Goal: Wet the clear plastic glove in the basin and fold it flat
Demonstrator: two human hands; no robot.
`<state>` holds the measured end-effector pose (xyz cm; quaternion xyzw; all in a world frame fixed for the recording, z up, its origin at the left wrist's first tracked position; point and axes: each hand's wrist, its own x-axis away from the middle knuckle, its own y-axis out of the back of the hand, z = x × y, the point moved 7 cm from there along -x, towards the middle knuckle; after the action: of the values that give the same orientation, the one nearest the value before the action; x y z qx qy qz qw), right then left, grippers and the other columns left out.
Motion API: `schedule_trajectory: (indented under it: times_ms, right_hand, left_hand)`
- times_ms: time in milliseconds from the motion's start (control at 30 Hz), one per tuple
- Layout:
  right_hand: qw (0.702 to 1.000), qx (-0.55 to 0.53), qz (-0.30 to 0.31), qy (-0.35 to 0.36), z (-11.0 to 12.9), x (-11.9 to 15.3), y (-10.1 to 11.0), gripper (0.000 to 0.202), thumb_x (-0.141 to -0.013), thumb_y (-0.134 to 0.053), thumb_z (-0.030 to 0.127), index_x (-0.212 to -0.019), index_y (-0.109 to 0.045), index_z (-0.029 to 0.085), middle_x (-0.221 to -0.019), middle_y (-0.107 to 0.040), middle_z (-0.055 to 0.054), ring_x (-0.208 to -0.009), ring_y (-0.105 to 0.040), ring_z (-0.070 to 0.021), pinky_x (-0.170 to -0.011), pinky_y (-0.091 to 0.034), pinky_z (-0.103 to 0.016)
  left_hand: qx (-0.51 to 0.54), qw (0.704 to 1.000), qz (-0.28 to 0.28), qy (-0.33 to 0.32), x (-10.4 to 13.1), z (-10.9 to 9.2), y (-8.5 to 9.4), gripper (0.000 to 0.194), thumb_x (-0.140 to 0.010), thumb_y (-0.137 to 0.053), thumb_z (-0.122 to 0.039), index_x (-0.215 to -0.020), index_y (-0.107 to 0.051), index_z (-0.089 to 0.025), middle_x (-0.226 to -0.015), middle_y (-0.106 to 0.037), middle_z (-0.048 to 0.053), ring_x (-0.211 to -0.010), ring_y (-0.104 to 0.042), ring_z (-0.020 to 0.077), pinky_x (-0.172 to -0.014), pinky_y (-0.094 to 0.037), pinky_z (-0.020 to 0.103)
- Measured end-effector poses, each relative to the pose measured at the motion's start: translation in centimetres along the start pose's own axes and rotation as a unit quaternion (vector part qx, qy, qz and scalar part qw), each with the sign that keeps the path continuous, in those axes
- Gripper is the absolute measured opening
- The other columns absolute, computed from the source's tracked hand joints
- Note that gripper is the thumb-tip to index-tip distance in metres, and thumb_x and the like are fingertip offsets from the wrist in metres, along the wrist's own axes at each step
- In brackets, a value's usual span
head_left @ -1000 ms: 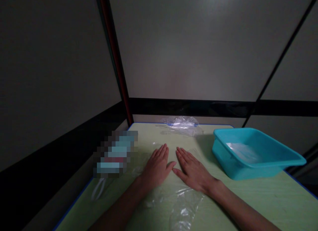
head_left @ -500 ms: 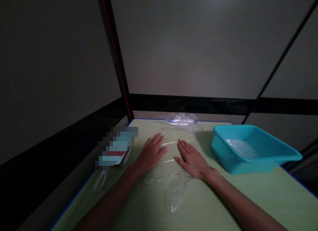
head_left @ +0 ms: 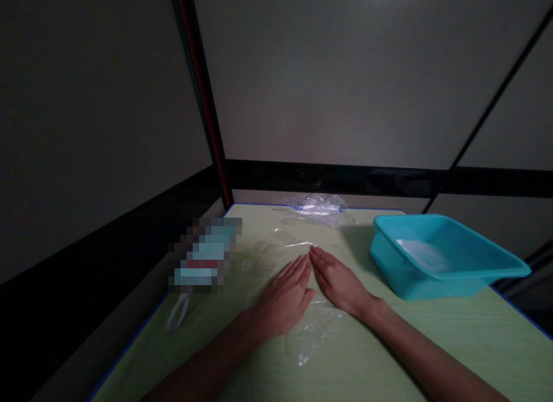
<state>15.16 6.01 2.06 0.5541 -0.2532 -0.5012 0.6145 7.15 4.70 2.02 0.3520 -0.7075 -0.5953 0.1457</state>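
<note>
A clear plastic bag (head_left: pixel 317 327) lies spread on the pale green tabletop, its creases catching the light. My left hand (head_left: pixel 285 298) rests flat on it, fingers stretched out and the thumb a little apart. Close by on the right, my right hand (head_left: pixel 339 281) also lies palm down on the plastic, fingers straight. The fingertips of both hands nearly meet. Neither hand grips anything. Parts of the bag are hidden under my hands, and its outline is hard to make out.
A turquoise basin (head_left: pixel 449 278) on the right holds a stack of clear plastic (head_left: pixel 423 255). More crumpled plastic (head_left: pixel 322 209) lies at the table's far edge. To the left sits a blurred-out item (head_left: pixel 205 255) with a white strap loop (head_left: pixel 178 313). Walls border the table behind and left.
My left hand has slid right and toward me across the plastic, coming up beside the right hand. The right hand has stayed nearly in place, its thumb now tucked in.
</note>
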Motion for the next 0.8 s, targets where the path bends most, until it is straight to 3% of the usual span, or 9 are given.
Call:
schedule_trajectory:
  times_ms: [233, 433, 567, 700, 800]
  right_hand:
    - [0.998, 0.051, 0.034, 0.035, -0.8, 0.6, -0.6, 0.053, -0.085, -0.028, 0.037, -0.128, -0.027, 0.006, -0.134, -0.024, -0.013, -0.122, -0.021, -0.021, -0.1, -0.023, -0.036]
    - [0.997, 0.047, 0.05, 0.042, -2.2, 2.2, 0.1, 0.057, -0.086, -0.026, 0.042, -0.131, -0.021, 0.007, -0.135, -0.02, -0.012, -0.124, -0.016, -0.0209, -0.101, -0.019, -0.038]
    - [0.997, -0.02, 0.045, 0.065, -2.0, 2.8, 1.6, 0.054, -0.086, -0.028, 0.04, -0.131, -0.019, 0.012, -0.137, -0.018, -0.009, -0.125, -0.014, -0.0186, -0.101, -0.018, -0.037]
    - [0.983, -0.073, 0.071, 0.154, 0.3, 3.7, 3.6, 0.041, -0.083, -0.04, 0.036, -0.119, -0.041, 0.016, -0.13, -0.034, -0.008, -0.12, -0.027, -0.0171, -0.098, -0.026, -0.032]
    - [0.976, -0.047, 0.099, 0.19, 1.9, 4.6, 4.5, 0.023, -0.078, -0.049, 0.03, -0.096, -0.055, 0.017, -0.106, -0.053, -0.006, -0.102, -0.044, -0.0166, -0.087, -0.036, -0.03]
  left_hand:
    - [-0.03, 0.998, 0.061, -0.004, 0.4, 0.1, -0.5, 0.084, -0.068, -0.044, -0.059, -0.129, -0.021, -0.006, -0.136, -0.014, 0.015, -0.125, -0.009, 0.0226, -0.102, -0.013, 0.035]
    - [-0.036, 0.996, 0.08, -0.004, 0.6, 0.2, -0.7, 0.096, -0.062, -0.046, -0.065, -0.13, -0.015, -0.005, -0.137, -0.008, 0.015, -0.126, -0.005, 0.0226, -0.102, -0.01, 0.034]
    - [-0.022, 0.996, 0.082, 0.001, 0.7, 0.4, -0.7, 0.1, -0.06, -0.046, -0.067, -0.131, -0.012, -0.006, -0.138, -0.006, 0.015, -0.126, -0.003, 0.023, -0.102, -0.011, 0.035]
    - [0.006, 0.999, 0.049, -0.009, 0.7, 0.1, -0.1, 0.097, -0.062, -0.051, -0.06, -0.131, -0.009, -0.008, -0.138, -0.008, 0.014, -0.126, -0.007, 0.0222, -0.101, -0.015, 0.035]
    - [0.027, 0.999, 0.008, -0.026, 0.8, -0.2, 1.1, 0.083, -0.069, -0.051, -0.049, -0.131, -0.012, -0.01, -0.138, -0.013, 0.012, -0.125, -0.012, 0.0213, -0.102, -0.016, 0.036]
